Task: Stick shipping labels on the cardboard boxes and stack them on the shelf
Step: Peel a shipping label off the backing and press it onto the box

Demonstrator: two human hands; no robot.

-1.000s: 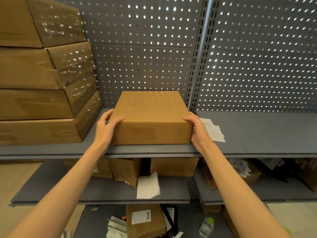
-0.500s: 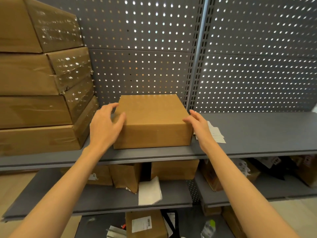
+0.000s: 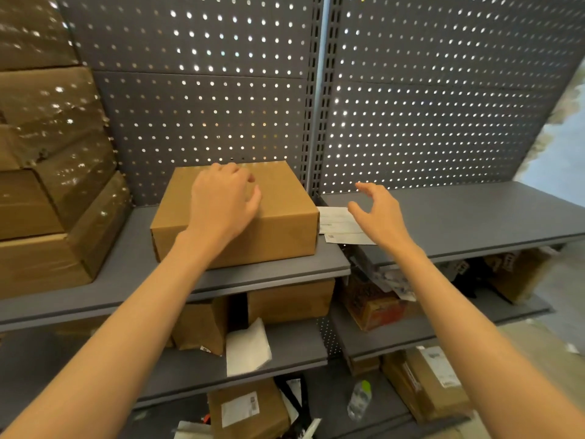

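— Where was the box [image 3: 253,217] when you looked?

— On the shelf [image 3: 133,274], flat on its base, right up against the slotted post [image 3: 311,106], which is my landmark here. Nothing sat on top of it. I saw no label on the faces turned to me.

— And the hands?

— Apart. My left hand [image 3: 223,201] lay over the box top, fingers bent over the far part of the lid; I couldn't tell whether they pressed or only rested there, but they clamped nothing. My right hand [image 3: 378,213] hung on the other side of the post, fingers spread and empty, just above the labels [image 3: 337,224].

— Labels loose?

— A couple of white sheets lying flat on the shelf at the foot of the post, one edge touching or tucked by the box's side. I couldn't read them.

— How did you expect things to handle?

— The box looked stiff and plain cardboard, matte, so not slippery. Its corners were crisp, no sag. I judged it light to moderate. I'd have taken it by the two short sides, palms flat. The labels I judged thin and floppy, hard to lift off a flat shelf; I'd have pinched a free corner away from the box.
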